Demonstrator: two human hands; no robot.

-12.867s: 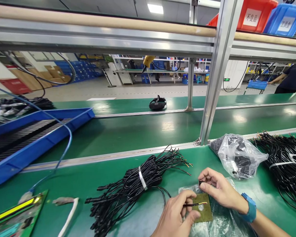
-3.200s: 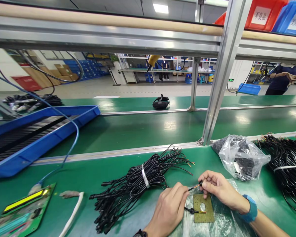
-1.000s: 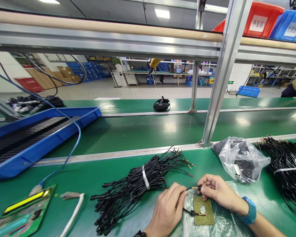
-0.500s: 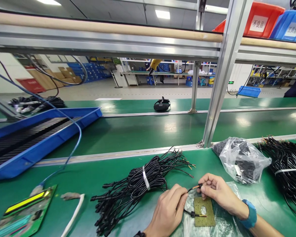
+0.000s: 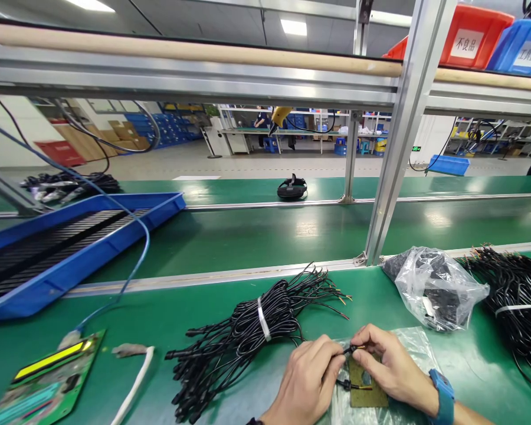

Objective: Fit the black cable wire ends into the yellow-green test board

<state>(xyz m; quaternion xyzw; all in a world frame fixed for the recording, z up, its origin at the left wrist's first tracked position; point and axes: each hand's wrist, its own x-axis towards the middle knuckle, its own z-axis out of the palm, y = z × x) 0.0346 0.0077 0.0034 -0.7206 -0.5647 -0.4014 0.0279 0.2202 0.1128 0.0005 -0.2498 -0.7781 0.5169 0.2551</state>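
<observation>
I have one black cable (image 5: 347,350) between my two hands, above one flat plate (image 5: 358,399): my left hand (image 5: 307,378) pinches the cable, my right hand (image 5: 392,372) grips one small black fitting (image 5: 353,348) near its wire tips. One second cable end (image 5: 363,387) lies across the plate. Around them I count two tied bundles (image 5: 248,324) and one filled clear bag (image 5: 440,286).

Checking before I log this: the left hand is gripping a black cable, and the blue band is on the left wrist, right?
The wrist is wrong: the head view shows the blue band on the right wrist. The left hand is indeed gripping a black cable.
</observation>
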